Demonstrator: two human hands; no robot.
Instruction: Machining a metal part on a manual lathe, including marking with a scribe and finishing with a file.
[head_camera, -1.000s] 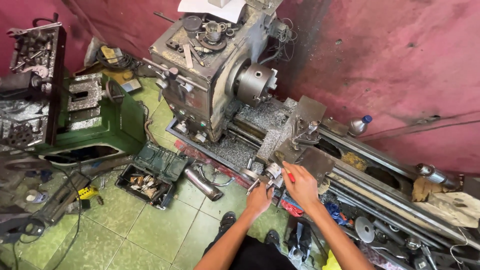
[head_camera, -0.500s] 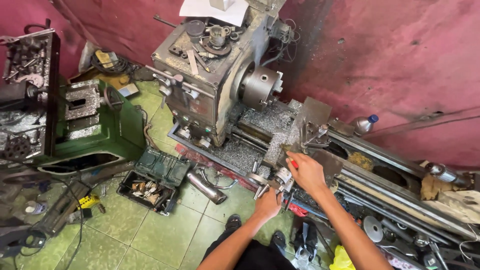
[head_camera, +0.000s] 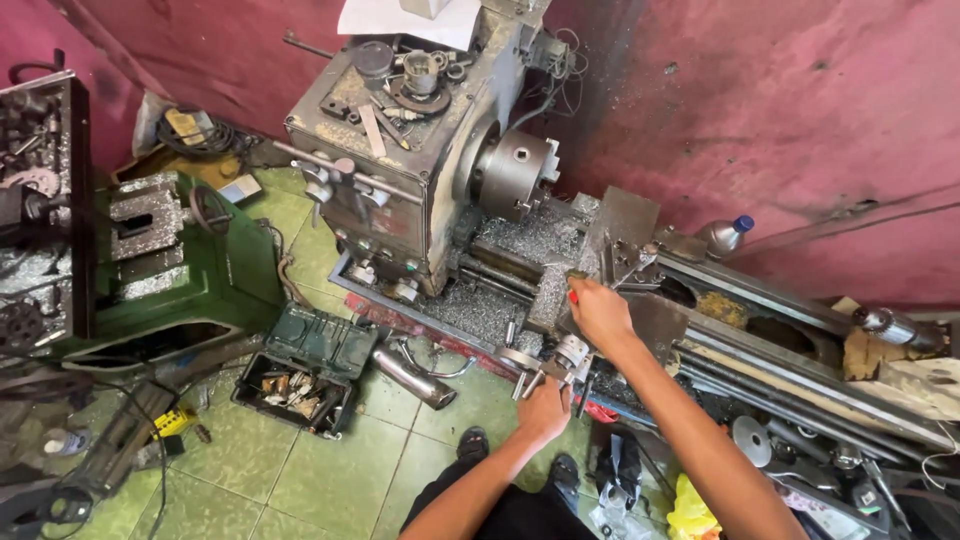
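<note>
I look down on an old grey metal lathe (head_camera: 420, 190) with its round chuck (head_camera: 515, 172) facing right and metal chips on the bed. My left hand (head_camera: 545, 408) grips the carriage handwheel (head_camera: 545, 368) at the lathe's front. My right hand (head_camera: 600, 312) rests on the carriage by the tool post (head_camera: 620, 262), closed around a red-handled tool (head_camera: 573, 296); most of that tool is hidden by my fingers.
An open green toolbox (head_camera: 305, 368) and a metal pipe (head_camera: 413, 378) lie on the green tiled floor. A green machine (head_camera: 150, 260) stands at left. A plastic bottle (head_camera: 725, 235) sits behind the bed. Tools and parts clutter the lower right.
The view has swung so the lathe sits more central. My right hand moved up onto the carriage near the tool post; my left hand stays on the handwheel.
</note>
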